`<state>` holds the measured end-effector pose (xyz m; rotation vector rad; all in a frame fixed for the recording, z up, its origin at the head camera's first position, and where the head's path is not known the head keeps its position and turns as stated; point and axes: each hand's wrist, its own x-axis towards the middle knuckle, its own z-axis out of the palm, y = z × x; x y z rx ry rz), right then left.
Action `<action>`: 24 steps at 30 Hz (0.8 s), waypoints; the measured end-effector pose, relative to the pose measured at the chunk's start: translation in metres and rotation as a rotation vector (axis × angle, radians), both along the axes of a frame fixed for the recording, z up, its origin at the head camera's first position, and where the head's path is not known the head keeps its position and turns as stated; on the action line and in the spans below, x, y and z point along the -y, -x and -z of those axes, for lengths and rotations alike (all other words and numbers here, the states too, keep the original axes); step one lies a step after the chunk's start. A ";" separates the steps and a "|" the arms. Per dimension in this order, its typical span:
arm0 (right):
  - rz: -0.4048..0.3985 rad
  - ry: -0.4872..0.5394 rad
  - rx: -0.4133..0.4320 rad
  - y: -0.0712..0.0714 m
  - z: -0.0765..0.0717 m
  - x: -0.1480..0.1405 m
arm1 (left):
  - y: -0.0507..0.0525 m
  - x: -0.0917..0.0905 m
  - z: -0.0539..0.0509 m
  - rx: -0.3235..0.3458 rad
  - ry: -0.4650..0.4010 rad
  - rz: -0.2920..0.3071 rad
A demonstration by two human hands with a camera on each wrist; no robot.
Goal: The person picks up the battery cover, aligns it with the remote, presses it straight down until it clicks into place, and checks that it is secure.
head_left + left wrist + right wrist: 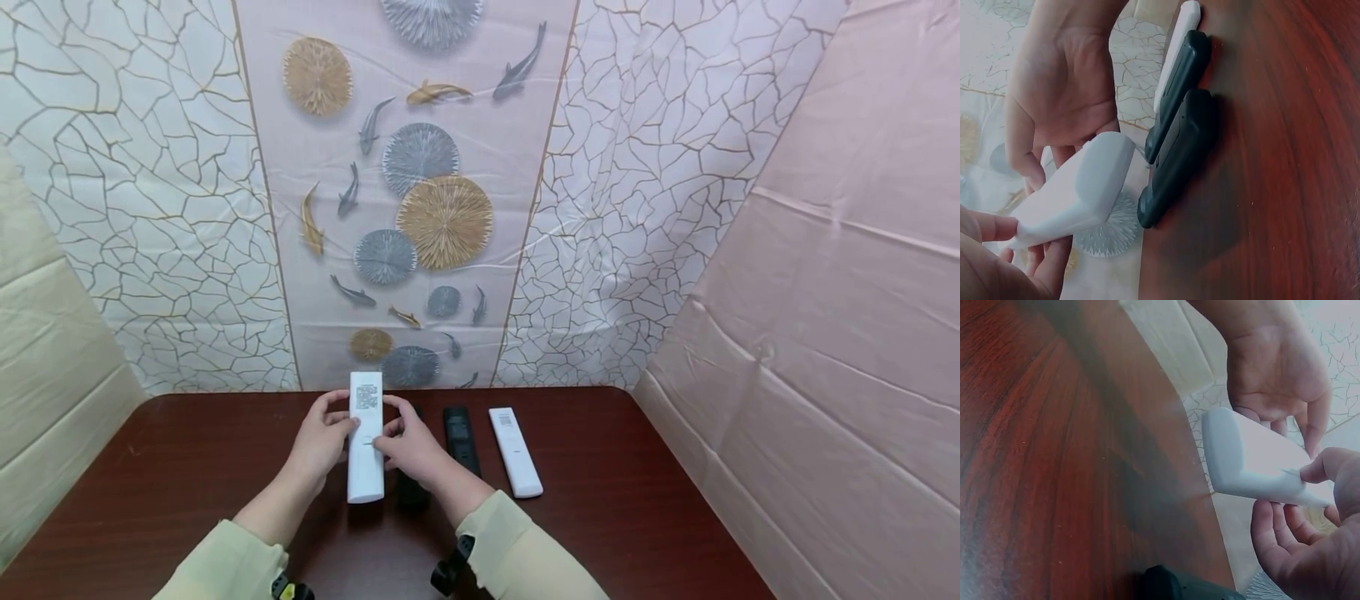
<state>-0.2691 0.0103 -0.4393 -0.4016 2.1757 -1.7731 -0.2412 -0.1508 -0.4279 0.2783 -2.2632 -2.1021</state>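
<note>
A white remote control [366, 471] is held up above the table, its back with a printed label facing the head camera. My left hand [321, 437] pinches its left edge, thumb on the back face. From the other side my right hand [411, 446] grips the right edge, its thumb also on the back. In the left wrist view the thick rounded end of the remote [1088, 184] points toward the table, apart from it. The right wrist view shows the right fingers [1272, 528] under the remote [1260, 456]. A black remote [412, 493] lies partly hidden behind my right hand.
Another black remote [460, 437] and a second white remote [516, 454] lie to the right, in a row on the dark red wooden table [600, 517]. Patterned cloth [420, 208] hangs behind the table's far edge, with plain fabric [825, 275] on the right side.
</note>
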 end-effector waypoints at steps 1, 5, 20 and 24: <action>-0.001 0.003 0.000 0.001 0.000 0.000 | 0.000 0.000 -0.001 0.000 0.000 0.003; -0.005 -0.002 0.004 0.002 0.001 -0.001 | 0.000 0.002 -0.002 0.015 -0.005 0.019; 0.075 -0.026 0.019 0.000 0.009 -0.016 | 0.011 0.005 0.022 0.103 0.046 0.034; 0.100 -0.005 0.004 0.000 0.009 -0.025 | 0.018 0.011 0.034 0.143 0.054 0.043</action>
